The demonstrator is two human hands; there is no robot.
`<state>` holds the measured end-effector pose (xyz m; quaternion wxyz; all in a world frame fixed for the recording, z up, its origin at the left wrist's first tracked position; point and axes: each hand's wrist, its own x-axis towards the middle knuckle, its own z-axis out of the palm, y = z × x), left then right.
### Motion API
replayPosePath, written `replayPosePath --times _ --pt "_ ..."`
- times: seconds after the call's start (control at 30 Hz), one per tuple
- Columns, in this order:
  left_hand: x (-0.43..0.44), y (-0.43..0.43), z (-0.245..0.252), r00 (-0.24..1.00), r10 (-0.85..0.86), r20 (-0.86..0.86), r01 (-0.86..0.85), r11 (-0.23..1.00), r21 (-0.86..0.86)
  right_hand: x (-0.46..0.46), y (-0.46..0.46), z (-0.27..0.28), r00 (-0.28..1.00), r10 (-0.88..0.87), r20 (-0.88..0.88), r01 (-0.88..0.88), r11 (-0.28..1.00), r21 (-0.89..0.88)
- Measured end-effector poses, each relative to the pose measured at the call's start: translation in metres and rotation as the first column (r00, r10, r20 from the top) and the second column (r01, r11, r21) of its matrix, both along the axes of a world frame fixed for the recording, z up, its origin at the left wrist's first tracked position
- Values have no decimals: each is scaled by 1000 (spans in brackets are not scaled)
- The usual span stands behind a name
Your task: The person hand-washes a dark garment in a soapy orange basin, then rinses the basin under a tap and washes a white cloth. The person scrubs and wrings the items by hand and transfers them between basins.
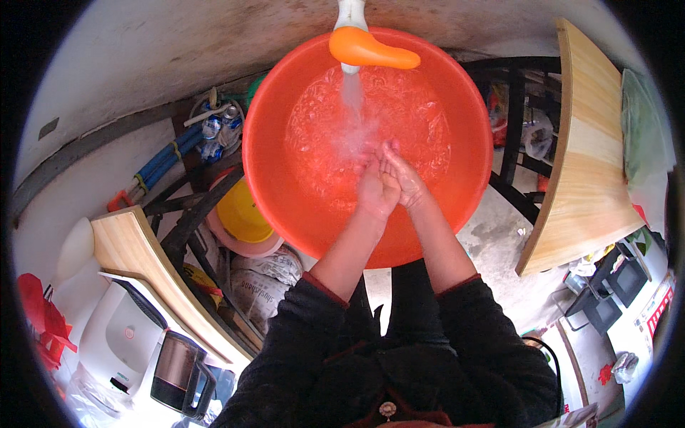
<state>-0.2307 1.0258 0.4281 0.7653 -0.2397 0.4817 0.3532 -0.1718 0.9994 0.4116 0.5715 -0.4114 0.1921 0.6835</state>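
Observation:
A large red plastic basin [369,235] holds water [316,128] stirred by the flow from a white tap [351,16] with an orange lever handle [374,51]. My left hand [377,186] is palm up over the basin, its fingers extended towards the falling stream. Against it, on the right, rests my right hand [409,179], wet and slightly curled. The two hands touch along their sides, and neither holds an object. Splashing water blurs the fingertips. Both dark sleeves end well above the wrists.
Wooden boards flank me on the left [134,241] and right [578,160]. Below left are a yellow basin [246,214] and printed sacks [262,289]. An electric kettle [176,372] stands beside a white appliance [118,331]. Blue-wrapped tubes [171,155] lean near the wall.

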Motion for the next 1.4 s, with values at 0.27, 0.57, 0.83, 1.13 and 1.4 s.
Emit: replayPosePath --times 0.27,0.57,0.83,1.13,1.4 --pt "-10 -14 27 343 -458 -820 936 244 255 -7 -11 0 993 62 -97 -73 990 -122" --pt "-88 39 -23 -365 282 -887 806 -380 -453 56 14 -11 -581 418 699 -86 822 -563" --pt "-105 31 -49 -466 5 -885 789 -450 -418 33 -4 -49 -680 116 724 -658 339 -673" --pt "-93 41 -64 53 -198 -979 989 148 23 22 25 -45 -317 297 901 -451 788 -418" --pt "-43 98 -66 885 -437 -160 444 896 6 -1 110 -78 931 223 289 -155 959 -239"
